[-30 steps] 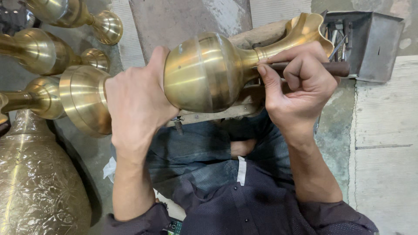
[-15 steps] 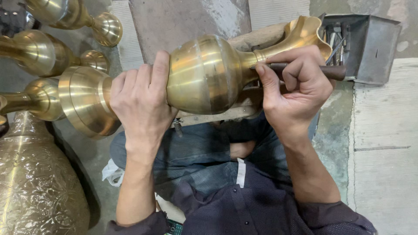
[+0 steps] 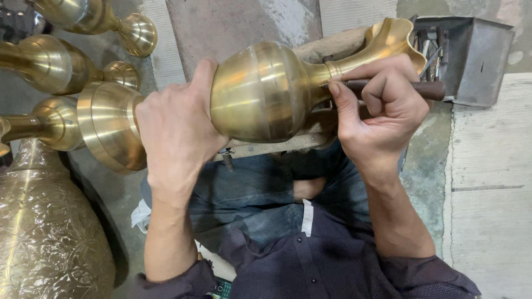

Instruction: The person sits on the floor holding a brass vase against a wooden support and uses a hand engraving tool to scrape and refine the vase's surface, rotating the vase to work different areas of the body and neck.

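A worker's left hand point(image 3: 174, 130) grips a plain brass vase point(image 3: 260, 91) lying across the lap, while right-hand fingers point(image 3: 382, 91) close around a wooden-handled engraving tool point(image 3: 399, 87) at its still-unengraved neck.

Our left hand point(image 3: 177, 130) hides the brass vase's point(image 3: 260, 91) waist. Our right hand point(image 3: 382, 116) covers the tool's point(image 3: 426, 89) tip.

Metal workshop: brass vases point(image 3: 66, 66), tool box point(image 3: 471, 61), concrete floor point(image 3: 487, 182).
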